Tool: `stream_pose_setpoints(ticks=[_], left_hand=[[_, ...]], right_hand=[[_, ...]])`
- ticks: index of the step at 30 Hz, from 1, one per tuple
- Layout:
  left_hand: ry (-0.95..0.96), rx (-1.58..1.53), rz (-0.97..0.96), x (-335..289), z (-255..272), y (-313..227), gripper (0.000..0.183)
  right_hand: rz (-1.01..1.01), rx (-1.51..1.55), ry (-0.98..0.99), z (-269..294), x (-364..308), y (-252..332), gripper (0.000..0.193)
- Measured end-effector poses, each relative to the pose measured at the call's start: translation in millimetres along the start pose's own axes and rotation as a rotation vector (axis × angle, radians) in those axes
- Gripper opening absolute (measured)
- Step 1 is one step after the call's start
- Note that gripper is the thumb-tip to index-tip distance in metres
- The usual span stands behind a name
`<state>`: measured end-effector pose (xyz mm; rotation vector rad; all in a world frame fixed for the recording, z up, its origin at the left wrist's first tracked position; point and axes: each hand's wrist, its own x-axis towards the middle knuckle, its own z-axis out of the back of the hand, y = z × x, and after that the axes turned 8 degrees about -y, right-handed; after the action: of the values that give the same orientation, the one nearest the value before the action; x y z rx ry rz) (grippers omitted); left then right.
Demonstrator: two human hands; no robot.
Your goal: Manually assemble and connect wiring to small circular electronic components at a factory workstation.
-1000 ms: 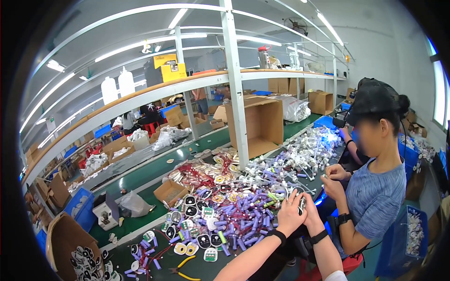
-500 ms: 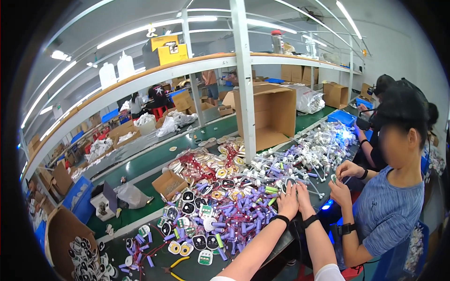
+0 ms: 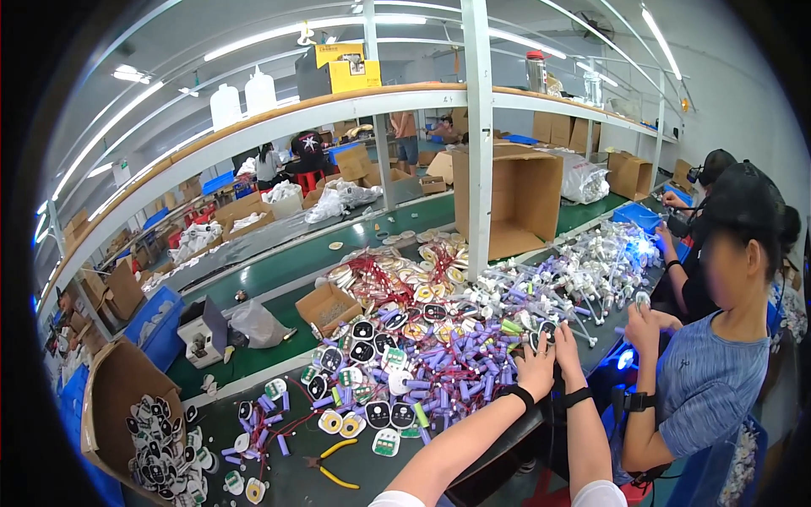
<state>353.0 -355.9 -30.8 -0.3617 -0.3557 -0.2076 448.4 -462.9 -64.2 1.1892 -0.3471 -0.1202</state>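
Observation:
Over the near right part of the heap, my left hand [image 3: 536, 372] and my right hand [image 3: 569, 355] come together at a small round black-faced disc with a white rim [image 3: 548, 328]. Both hands are closed about its edges, their fingertips hiding part of it. Just left of them lie purple cylindrical battery cells [image 3: 448, 384] with red wires, and a few green cells. Similar black-faced discs [image 3: 363, 351] and white discs with green circuit boards [image 3: 386, 442] lie farther left. Pliers with yellow handles [image 3: 342, 452] rest near the table's front edge.
A large carton [image 3: 101, 389] at left holds many discs. A small carton [image 3: 328, 306] stands behind the heap, and a tall open carton [image 3: 515, 198] beside a white post [image 3: 479, 152]. White pump-like parts [image 3: 583, 262] are piled right. A co-worker in blue [image 3: 710, 372] works close by.
The view has swung left, so the scene sits farther right. My hands stay together on the disc. The co-worker's hands are closer together and hold a small round part higher up.

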Motion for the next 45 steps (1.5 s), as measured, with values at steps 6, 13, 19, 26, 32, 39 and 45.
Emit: stream_pose_setpoints(ticks=[6,13,19,26,32,39,45], left_hand=[[0.034,-0.114,-0.087,-37,35,-4,0.067],[0.182,-0.147,-0.343,-145,152,23,0.049],[0.143,-0.184,-0.215,-251,264,67,0.047],[0.031,0.133,0.394,-384,319,113,0.05],[-0.095,-0.006,0.669,-446,331,130,0.049],[-0.151,0.273,0.894,-480,345,159,0.044],[-0.117,0.451,1.012,-498,358,224,0.047]], right_hand=[[0.227,-0.224,-0.021,10,-15,-19,0.059],[0.2,-0.048,-0.016,23,-7,-16,0.059],[0.306,-0.227,-0.08,34,-16,-25,0.06],[0.539,-0.389,0.087,50,-115,79,0.045],[0.818,-0.305,0.775,29,-231,226,0.041],[1.339,-0.387,1.133,-71,-342,269,0.037],[1.51,-0.525,1.168,-151,-408,252,0.035]])
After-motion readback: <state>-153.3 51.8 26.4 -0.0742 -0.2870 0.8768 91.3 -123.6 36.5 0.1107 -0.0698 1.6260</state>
